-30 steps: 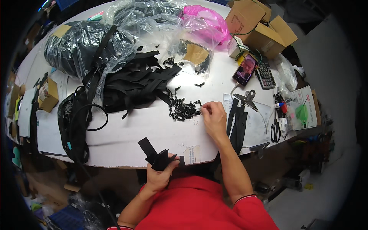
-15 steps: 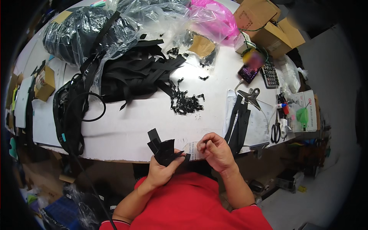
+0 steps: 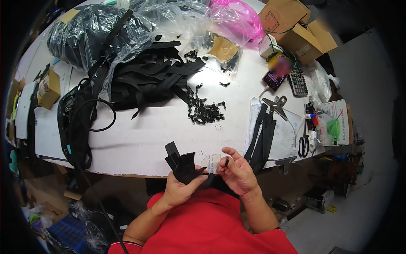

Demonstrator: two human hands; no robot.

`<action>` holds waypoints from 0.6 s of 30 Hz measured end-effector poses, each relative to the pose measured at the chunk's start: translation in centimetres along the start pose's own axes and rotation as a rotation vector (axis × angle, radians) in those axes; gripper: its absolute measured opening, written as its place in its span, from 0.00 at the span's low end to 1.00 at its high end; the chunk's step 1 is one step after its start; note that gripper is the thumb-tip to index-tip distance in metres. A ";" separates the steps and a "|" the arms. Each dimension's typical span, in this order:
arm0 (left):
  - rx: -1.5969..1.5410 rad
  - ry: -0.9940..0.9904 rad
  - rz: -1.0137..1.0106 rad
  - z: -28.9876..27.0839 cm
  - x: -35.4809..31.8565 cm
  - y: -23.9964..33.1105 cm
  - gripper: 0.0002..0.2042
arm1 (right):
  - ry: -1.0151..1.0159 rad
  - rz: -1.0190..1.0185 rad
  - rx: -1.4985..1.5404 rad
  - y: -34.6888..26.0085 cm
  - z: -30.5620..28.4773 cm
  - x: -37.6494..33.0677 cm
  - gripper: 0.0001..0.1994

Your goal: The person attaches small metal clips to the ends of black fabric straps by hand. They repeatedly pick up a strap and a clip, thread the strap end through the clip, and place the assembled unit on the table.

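Note:
My left hand (image 3: 181,191) is closed around a bundle of folded black strips (image 3: 184,167), which look like zipper tape and fan out above the fingers. Just to its right, at the table's front edge, my right hand (image 3: 239,173) pinches a small black piece (image 3: 227,162) between thumb and fingers; it looks like a zipper slider. The index finger is raised away from it. Beyond both hands lies a loose pile of similar black zipper sliders (image 3: 205,112). A heap of long black strips (image 3: 148,78) spreads to the left of that pile.
Plastic-wrapped black rolls (image 3: 91,36) and a pink bag (image 3: 241,21) stand at the back. On the right are a phone (image 3: 275,80), a calculator (image 3: 298,82), a clipboard (image 3: 281,139) with strips on it, scissors (image 3: 303,144) and cardboard boxes (image 3: 292,29). A black mesh bag (image 3: 76,122) hangs over the left edge.
My right hand has turned, lifting its index finger and showing the small black piece more plainly. My left hand has shifted slightly right, still holding the strips.

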State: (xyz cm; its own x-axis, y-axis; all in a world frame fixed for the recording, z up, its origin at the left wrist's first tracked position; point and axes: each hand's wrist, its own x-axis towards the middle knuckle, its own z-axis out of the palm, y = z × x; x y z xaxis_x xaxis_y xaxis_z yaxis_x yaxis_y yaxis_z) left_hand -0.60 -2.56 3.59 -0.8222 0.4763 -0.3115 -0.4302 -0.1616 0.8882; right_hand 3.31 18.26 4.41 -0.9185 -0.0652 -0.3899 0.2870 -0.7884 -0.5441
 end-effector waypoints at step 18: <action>-0.051 -0.017 0.102 0.8 -0.4 -0.1 0.13 | -0.082 -0.261 -0.466 1.2 0.0 -0.8 0.11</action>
State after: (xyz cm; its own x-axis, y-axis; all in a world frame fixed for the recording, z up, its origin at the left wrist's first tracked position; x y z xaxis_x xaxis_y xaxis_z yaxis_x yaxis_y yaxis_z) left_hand 0.05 -2.01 3.84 -0.8564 0.4699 -0.2138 -0.3630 -0.2536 0.8966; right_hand 4.41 17.37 4.04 -0.9883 0.0347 -0.1486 0.1193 -0.4313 -0.8943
